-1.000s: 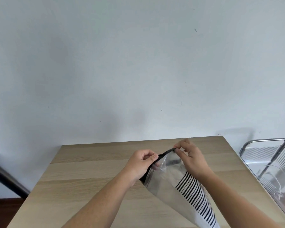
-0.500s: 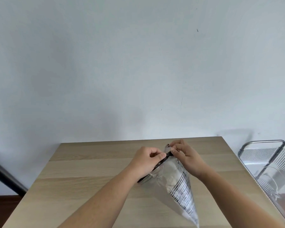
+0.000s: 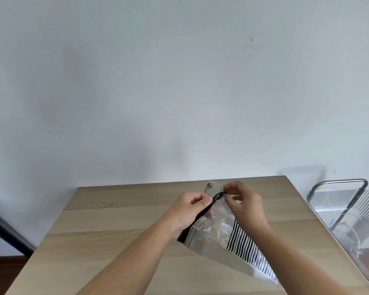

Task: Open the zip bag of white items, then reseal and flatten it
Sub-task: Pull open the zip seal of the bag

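A clear zip bag (image 3: 219, 237) with a black zip strip and a black-and-white striped panel is held up over the wooden table (image 3: 115, 235). White items show through its clear side. My left hand (image 3: 190, 207) pinches the black zip strip from the left. My right hand (image 3: 243, 203) pinches the strip's top end just to the right, fingertips almost meeting the left thumb. The bag's lower end slants down to the right and rests near the table's front right part.
A clear ribbed plastic chair with a metal frame (image 3: 345, 209) stands right of the table. A dark bar (image 3: 6, 231) leans at the far left. A plain white wall rises behind the table's far edge.
The bag's mouth was spread wide between my hands a second ago; now both hands have come together at the zip's top end and the mouth has narrowed.
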Demonstrator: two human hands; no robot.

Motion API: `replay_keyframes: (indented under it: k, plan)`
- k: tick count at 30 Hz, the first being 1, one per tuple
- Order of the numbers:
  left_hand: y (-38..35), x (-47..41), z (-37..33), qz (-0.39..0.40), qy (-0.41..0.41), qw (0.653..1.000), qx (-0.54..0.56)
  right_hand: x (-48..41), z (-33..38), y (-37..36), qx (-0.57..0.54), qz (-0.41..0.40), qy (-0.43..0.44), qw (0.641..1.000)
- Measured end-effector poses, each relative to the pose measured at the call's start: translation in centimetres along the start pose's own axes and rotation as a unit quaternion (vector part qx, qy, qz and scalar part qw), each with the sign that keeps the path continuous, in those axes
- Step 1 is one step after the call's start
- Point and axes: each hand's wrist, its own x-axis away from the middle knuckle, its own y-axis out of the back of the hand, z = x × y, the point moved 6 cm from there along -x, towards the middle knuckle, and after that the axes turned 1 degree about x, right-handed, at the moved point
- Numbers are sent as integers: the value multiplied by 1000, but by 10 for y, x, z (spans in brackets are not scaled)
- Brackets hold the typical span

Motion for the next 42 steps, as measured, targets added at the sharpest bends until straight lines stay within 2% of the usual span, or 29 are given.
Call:
replay_keyframes:
  k: [4,9,12,16,18,23,27,35,39,42]
  plan:
    - [6,4,1,-12,11,1000,-13,1,6,7,-7,-15,18,1000]
    - [18,4,9,-42,24,998,-35,-3,12,15,20,14,49,998]
    - [23,3,14,-44,38,997,-57,-8,15,14,28,69,39,996]
    - [29,2,16,-70,38,991,-106,-12,17,7,41,195,0,980]
    - [31,4,14,-81,35,988,-127,-13,17,5,59,208,-3,976]
    - [12,3,0,-51,1,992,-114,-8,23,-4,74,188,16,979]
    - [3,-2,-2,-74,-21,989,-129,-3,26,-6,79,179,43,980]
    - [1,4,-9,-57,-20,998,-29,4,25,5,96,60,95,989]
    - [4,6,-11,-65,-14,998,1,3,15,15,30,-14,28,999]
    - [12,7,-9,-78,-12,997,-4,3,13,19,-2,-21,28,999]
